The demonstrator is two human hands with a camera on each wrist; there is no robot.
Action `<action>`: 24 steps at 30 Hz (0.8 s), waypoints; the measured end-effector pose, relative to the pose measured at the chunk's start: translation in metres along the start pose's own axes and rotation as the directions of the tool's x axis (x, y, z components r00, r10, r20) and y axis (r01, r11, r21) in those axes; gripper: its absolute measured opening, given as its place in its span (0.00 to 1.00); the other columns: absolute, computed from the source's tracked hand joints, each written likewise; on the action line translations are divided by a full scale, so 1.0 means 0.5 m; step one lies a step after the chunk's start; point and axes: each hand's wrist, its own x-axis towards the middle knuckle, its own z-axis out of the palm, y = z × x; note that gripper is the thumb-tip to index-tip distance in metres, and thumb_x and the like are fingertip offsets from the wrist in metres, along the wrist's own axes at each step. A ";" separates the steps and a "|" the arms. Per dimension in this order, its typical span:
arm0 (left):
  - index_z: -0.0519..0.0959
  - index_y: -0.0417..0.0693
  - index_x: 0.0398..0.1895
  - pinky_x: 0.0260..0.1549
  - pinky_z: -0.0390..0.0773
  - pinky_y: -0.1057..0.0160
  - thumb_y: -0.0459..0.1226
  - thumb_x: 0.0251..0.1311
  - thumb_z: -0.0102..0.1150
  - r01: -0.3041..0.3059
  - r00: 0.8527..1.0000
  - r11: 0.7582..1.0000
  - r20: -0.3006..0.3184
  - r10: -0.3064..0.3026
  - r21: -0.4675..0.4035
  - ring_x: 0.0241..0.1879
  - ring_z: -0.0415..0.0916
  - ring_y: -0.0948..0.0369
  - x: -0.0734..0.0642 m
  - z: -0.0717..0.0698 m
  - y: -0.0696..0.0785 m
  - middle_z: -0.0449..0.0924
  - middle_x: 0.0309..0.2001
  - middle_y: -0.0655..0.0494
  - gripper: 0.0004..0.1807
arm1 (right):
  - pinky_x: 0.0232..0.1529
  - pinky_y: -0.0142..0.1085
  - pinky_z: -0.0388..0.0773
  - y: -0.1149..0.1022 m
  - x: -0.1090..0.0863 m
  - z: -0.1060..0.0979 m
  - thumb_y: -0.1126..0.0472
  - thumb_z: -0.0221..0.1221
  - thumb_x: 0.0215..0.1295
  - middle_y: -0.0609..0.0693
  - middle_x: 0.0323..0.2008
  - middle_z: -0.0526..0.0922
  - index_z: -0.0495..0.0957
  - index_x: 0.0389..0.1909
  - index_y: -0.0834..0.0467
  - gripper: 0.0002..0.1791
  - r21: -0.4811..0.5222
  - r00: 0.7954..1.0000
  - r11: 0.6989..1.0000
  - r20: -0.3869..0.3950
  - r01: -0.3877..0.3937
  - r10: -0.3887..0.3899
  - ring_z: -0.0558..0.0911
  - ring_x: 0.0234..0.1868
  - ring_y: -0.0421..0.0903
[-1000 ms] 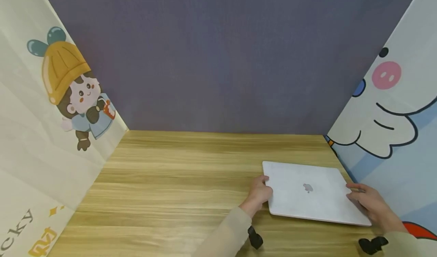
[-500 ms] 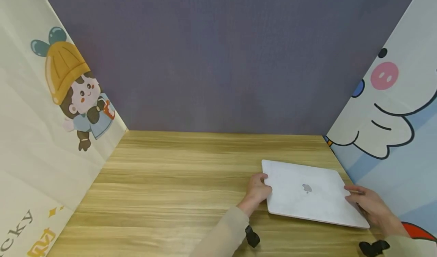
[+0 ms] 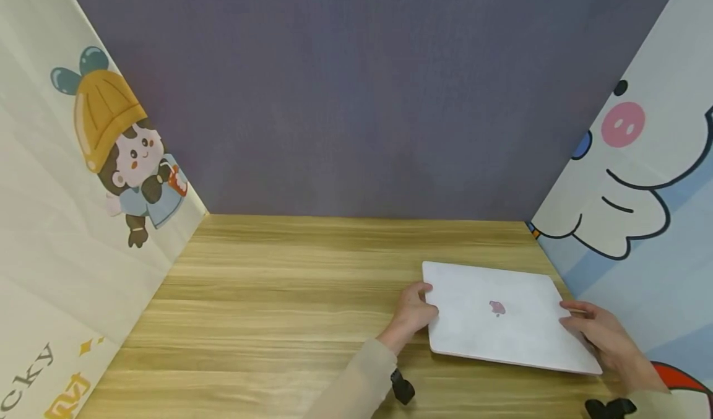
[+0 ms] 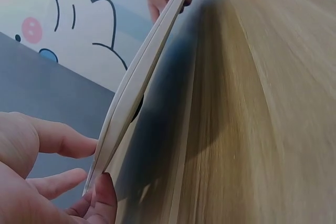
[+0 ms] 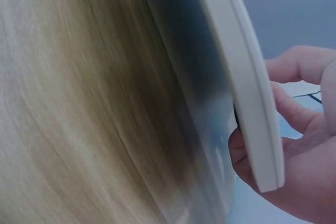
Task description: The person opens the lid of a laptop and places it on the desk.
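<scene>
A closed silver laptop (image 3: 512, 326) with an apple logo on its lid lies flat over the right part of the wooden table. My left hand (image 3: 413, 314) grips its left edge, and in the left wrist view the fingers (image 4: 65, 142) are spread over its upper and lower sides. At the opposite edge my right hand (image 3: 601, 335) pinches the laptop, with some fingertips curled beneath it in the right wrist view. Both wrist views show a gap and a shadow between the laptop's underside (image 4: 152, 77) and the tabletop.
The wooden table (image 3: 278, 307) stretches away to the left. A dark grey panel (image 3: 356, 97) stands along its back edge. Cartoon-printed sheets flank it, the left sheet (image 3: 44, 221) and the right sheet (image 3: 657, 221), the latter close beside my right hand.
The laptop and both hands have shifted slightly to the left, while the head view itself has moved a little. Both hands keep their hold on the laptop's side edges.
</scene>
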 end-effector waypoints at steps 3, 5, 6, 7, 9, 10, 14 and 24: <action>0.80 0.41 0.58 0.29 0.74 0.64 0.18 0.44 0.57 -0.003 1.000 1.000 0.002 0.003 0.000 0.36 0.69 0.57 0.001 -0.005 -0.001 0.71 0.41 0.51 0.32 | 0.36 0.23 0.73 -0.001 0.003 0.002 0.54 0.62 0.70 0.78 0.72 0.49 0.53 0.74 0.76 0.44 -0.020 1.000 1.000 -0.007 0.016 -0.017 0.56 0.70 0.71; 0.80 0.41 0.59 0.28 0.73 0.64 0.19 0.44 0.58 -0.004 1.000 1.000 0.002 0.004 0.004 0.35 0.69 0.57 0.002 -0.007 -0.001 0.71 0.40 0.51 0.32 | 0.37 0.23 0.71 -0.002 0.004 0.003 0.52 0.62 0.70 0.78 0.73 0.50 0.53 0.74 0.75 0.45 -0.039 0.999 0.999 -0.010 0.030 -0.030 0.56 0.70 0.71; 0.79 0.41 0.59 0.28 0.73 0.64 0.19 0.44 0.58 -0.006 1.000 1.000 0.000 0.006 0.007 0.35 0.69 0.57 0.003 -0.008 0.000 0.71 0.40 0.51 0.32 | 0.38 0.24 0.70 -0.002 0.006 0.003 0.51 0.63 0.69 0.78 0.72 0.50 0.53 0.74 0.75 0.45 -0.044 0.999 0.998 -0.010 0.038 -0.038 0.56 0.70 0.72; 0.79 0.41 0.59 0.28 0.73 0.64 0.19 0.44 0.58 -0.008 1.000 1.000 -0.001 0.008 0.011 0.35 0.69 0.56 0.003 -0.009 -0.001 0.71 0.40 0.51 0.33 | 0.38 0.25 0.70 -0.003 0.007 0.004 0.51 0.63 0.69 0.78 0.72 0.50 0.54 0.73 0.75 0.46 -0.052 0.999 0.998 -0.014 0.043 -0.044 0.56 0.70 0.71; 0.80 0.42 0.59 0.28 0.73 0.63 0.19 0.43 0.59 -0.010 1.000 1.000 -0.008 0.011 0.024 0.35 0.69 0.56 0.005 -0.009 -0.002 0.71 0.40 0.51 0.33 | 0.39 0.26 0.69 -0.004 0.009 0.004 0.50 0.63 0.68 0.77 0.72 0.51 0.54 0.73 0.75 0.46 -0.062 0.998 0.997 -0.017 0.056 -0.057 0.57 0.68 0.71; 0.80 0.42 0.59 0.29 0.73 0.63 0.19 0.43 0.59 -0.012 1.000 1.000 -0.010 0.012 0.029 0.35 0.69 0.56 0.007 -0.011 -0.003 0.71 0.40 0.51 0.33 | 0.38 0.26 0.69 -0.005 0.009 0.006 0.49 0.64 0.68 0.77 0.71 0.52 0.55 0.73 0.75 0.46 -0.063 0.998 0.996 -0.018 0.061 -0.062 0.58 0.67 0.70; 0.79 0.42 0.59 0.28 0.73 0.64 0.20 0.43 0.59 -0.023 1.000 0.999 -0.013 0.023 0.034 0.35 0.69 0.57 0.013 -0.015 -0.011 0.71 0.38 0.52 0.33 | 0.49 0.36 0.71 -0.009 0.012 0.011 0.49 0.63 0.68 0.77 0.72 0.51 0.55 0.73 0.75 0.46 -0.065 0.998 0.996 -0.014 0.067 -0.068 0.57 0.68 0.71; 0.78 0.42 0.60 0.26 0.71 0.64 0.21 0.45 0.60 -0.024 1.000 0.997 0.004 0.024 0.070 0.33 0.68 0.57 0.005 -0.053 -0.014 0.71 0.38 0.51 0.33 | 0.43 0.31 0.72 -0.024 0.008 0.034 0.50 0.63 0.69 0.76 0.68 0.57 0.58 0.72 0.75 0.44 -0.111 0.992 0.986 0.006 0.124 -0.124 0.61 0.65 0.68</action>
